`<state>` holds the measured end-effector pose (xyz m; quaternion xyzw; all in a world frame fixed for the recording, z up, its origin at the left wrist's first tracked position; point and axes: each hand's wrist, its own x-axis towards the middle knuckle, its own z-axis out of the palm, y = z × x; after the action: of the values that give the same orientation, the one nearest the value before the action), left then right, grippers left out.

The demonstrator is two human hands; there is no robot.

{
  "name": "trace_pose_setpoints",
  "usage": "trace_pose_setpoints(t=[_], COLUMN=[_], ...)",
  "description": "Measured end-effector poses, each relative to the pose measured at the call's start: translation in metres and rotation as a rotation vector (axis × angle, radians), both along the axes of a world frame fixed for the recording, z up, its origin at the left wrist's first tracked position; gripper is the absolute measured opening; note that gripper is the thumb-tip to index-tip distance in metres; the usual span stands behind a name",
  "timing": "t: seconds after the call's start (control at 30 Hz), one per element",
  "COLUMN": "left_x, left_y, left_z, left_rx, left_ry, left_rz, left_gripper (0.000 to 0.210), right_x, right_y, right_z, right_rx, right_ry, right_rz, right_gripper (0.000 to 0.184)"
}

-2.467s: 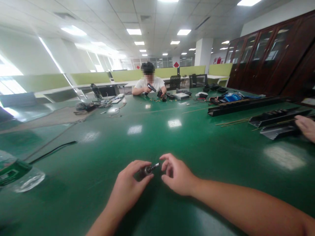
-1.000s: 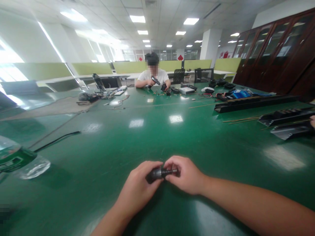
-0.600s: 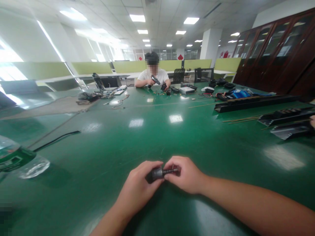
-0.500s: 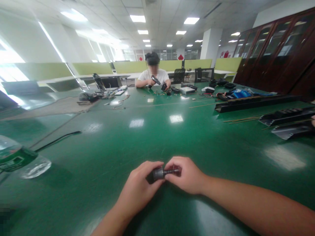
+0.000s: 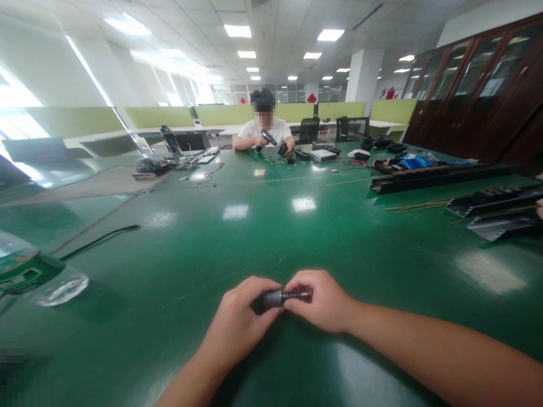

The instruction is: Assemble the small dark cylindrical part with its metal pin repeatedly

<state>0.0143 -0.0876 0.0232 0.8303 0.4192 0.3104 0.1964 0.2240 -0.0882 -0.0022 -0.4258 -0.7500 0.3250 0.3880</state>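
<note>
My left hand (image 5: 241, 319) is closed around a small motor (image 5: 272, 298), a dark grey cylinder whose left end is hidden in the palm. A thin ridged metal shaft (image 5: 296, 295) sticks out of it to the right. The thumb and fingers of my right hand (image 5: 324, 302) are curled around this shaft and close on it near the motor. Both hands are low over the green tabletop (image 5: 254, 249), almost meeting at the fingertips. The far end of the shaft shows as a bright tip inside my right hand's curl.
A clear plastic bottle (image 5: 40, 271) lies at the left, beside a black cable (image 5: 102, 240). Across the table sits a person (image 5: 265, 133) holding a drill-like tool (image 5: 268, 137), with small parts in front. Black metal channels (image 5: 436, 178) and thin rods (image 5: 418, 206) lie at the right.
Almost nothing differs. Both hands keep their hold on the motor and its shaft, with at most a very slight shift of the fingers.
</note>
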Motion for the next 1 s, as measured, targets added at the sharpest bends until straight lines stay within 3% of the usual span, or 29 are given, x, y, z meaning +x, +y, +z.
trace_pose_setpoints(t=[1.0], left_x=[-0.0003], left_y=[0.0017], left_z=[0.0004], left_rx=[-0.011], left_ry=[-0.024], left_rz=[0.013], left_gripper=[0.017], right_x=[-0.0011], right_y=[0.0], right_z=[-0.0013], right_rx=[-0.047], right_ry=[0.019], right_rz=[-0.009], right_gripper=[0.01])
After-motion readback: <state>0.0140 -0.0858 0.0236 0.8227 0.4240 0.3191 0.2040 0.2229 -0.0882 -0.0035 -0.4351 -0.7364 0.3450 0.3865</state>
